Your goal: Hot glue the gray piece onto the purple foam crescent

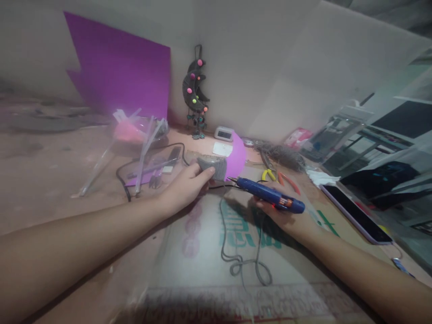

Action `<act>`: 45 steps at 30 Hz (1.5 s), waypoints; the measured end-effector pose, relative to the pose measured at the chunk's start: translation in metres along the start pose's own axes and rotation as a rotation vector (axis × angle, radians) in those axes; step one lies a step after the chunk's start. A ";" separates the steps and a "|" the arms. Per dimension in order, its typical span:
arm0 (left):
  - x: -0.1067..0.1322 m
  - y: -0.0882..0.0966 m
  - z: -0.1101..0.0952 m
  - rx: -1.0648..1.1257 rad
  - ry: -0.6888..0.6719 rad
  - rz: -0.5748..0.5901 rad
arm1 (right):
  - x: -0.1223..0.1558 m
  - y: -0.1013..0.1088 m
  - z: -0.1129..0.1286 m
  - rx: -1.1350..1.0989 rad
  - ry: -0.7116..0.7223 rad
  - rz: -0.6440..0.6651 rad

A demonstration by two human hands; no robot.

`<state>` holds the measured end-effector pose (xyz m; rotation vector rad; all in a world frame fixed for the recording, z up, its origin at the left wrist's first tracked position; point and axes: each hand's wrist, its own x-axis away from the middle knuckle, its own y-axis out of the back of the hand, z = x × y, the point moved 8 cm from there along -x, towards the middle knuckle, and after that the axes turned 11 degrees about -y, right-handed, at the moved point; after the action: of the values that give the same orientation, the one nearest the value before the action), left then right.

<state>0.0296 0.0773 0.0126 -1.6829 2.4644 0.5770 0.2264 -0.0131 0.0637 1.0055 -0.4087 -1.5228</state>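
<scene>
My left hand (194, 180) pinches a crescent moon cutout by its end, which is wrapped in grey cord (216, 168). The bare purple part of the crescent (239, 157) curves up to the right of the wrapping. In my right hand (273, 209) is a blue hot glue gun (266, 193), its metal tip pointing left at the crescent, close to where wrapping meets bare purple. A small red light glows under its body. Loose grey cord (236, 261) hangs from the crescent and lies in loops on the work surface below my hands.
Purple sheets (124, 72) lean on the wall beside a hanging decoration of grey moons (195, 90). Glue sticks (146, 153) and a plastic bag lie left. A small digital clock (223, 133), pliers (269, 174), a grey cord bundle (286, 155) and a phone (356, 213) lie behind and right.
</scene>
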 end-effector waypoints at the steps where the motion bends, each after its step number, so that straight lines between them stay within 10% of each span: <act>1: 0.000 -0.001 -0.001 0.024 0.000 -0.003 | 0.000 0.001 0.000 0.010 0.001 -0.007; 45: 0.001 0.002 -0.001 -0.089 -0.046 0.005 | -0.002 -0.006 -0.002 0.189 0.019 -0.014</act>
<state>0.0272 0.0766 0.0140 -1.6753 2.4460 0.7273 0.2239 -0.0090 0.0592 1.1714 -0.5408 -1.5063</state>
